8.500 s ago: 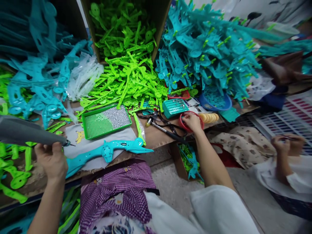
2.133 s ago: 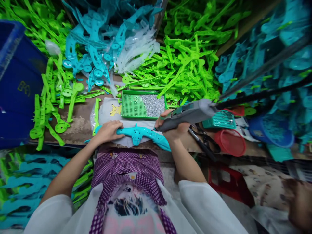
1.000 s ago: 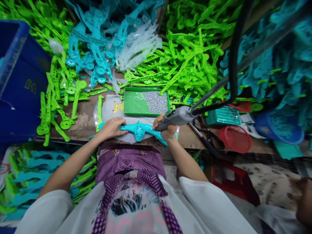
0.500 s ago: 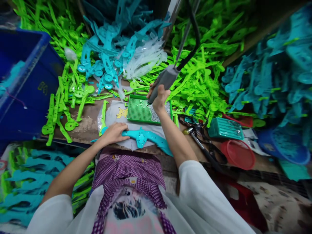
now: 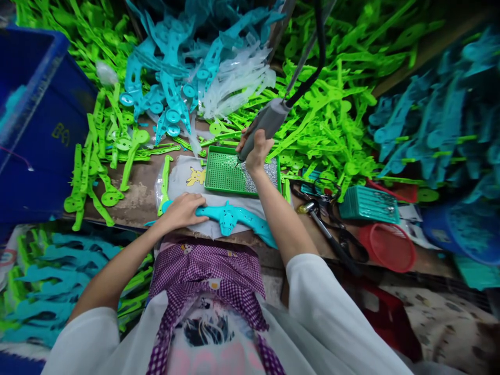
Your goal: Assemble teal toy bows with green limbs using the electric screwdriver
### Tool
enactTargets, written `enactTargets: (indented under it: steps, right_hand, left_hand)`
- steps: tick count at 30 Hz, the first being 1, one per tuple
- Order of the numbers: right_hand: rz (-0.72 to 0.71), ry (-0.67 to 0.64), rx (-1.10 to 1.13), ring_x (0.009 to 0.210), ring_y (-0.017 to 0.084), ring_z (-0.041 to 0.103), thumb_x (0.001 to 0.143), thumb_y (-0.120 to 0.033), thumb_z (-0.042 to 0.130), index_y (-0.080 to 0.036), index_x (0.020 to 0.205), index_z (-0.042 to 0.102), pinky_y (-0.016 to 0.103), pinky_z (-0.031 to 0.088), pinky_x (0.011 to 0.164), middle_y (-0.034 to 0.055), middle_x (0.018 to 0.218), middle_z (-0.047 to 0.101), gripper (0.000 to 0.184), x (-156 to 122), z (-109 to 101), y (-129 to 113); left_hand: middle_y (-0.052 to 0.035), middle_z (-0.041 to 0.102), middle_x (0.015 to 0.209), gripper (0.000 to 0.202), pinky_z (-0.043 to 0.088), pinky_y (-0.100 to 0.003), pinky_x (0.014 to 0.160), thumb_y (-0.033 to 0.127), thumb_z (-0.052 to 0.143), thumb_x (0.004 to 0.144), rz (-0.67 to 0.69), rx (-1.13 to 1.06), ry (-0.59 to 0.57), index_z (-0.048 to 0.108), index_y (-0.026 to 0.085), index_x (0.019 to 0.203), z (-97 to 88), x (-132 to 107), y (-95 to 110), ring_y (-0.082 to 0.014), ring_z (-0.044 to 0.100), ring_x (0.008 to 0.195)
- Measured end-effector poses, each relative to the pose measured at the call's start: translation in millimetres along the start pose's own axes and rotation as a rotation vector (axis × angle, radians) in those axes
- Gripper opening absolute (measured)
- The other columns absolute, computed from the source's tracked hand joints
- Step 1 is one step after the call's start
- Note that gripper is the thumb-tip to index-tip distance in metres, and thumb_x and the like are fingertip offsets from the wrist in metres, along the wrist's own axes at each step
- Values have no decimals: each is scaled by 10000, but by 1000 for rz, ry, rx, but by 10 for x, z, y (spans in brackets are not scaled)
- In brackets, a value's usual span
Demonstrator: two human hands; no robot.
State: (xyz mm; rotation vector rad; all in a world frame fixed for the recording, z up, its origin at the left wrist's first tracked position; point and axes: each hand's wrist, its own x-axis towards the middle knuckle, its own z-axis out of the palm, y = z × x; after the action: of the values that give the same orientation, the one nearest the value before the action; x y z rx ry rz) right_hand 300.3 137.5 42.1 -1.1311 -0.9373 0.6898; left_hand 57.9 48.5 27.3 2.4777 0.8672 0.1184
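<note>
My right hand (image 5: 254,149) is wrapped round a grey powered screwdriver (image 5: 266,123) hanging on a black cable. Its tip points down into a green tray (image 5: 222,174) of small silver screws. My left hand (image 5: 183,210) lies with curled fingers on the left end of a long teal plastic toy piece (image 5: 230,219), pressing it down on a grey cloth (image 5: 187,179) at the bench's front edge.
Heaps of green plastic parts (image 5: 316,125), teal parts (image 5: 167,88) and clear ones (image 5: 238,83) crowd the back of the bench. A blue crate (image 5: 35,125) stands at left. Scissors and a hammer (image 5: 328,229), a teal box (image 5: 369,205) and a red basket (image 5: 388,247) lie at right.
My right hand lifted the screwdriver off the teal piece and carried it back over the screw tray. My left hand stayed on the teal piece.
</note>
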Motion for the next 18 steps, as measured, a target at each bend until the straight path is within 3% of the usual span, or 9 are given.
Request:
enactTargets:
  steps: [13, 18]
  right_hand:
    - [-5, -48, 30, 542, 116, 572, 701, -826, 406, -236, 799, 556, 262, 408, 471, -48, 505, 474, 617, -4, 26, 7]
    - [61, -1, 51, 576, 145, 618, 675, -858, 424, -236, 910, 615, 272, 431, 461, -24, 570, 522, 692, -7, -127, -345]
  left_hand:
    - [-57, 656, 962, 283, 428, -376, 828, 418, 666, 803, 11, 30, -23, 577, 198, 957, -21, 3, 4, -236, 592, 901]
    - [-52, 662, 962, 268, 420, -381, 849, 418, 663, 796, 10, 27, -18, 580, 214, 950, 7, 28, -10, -237, 596, 918]
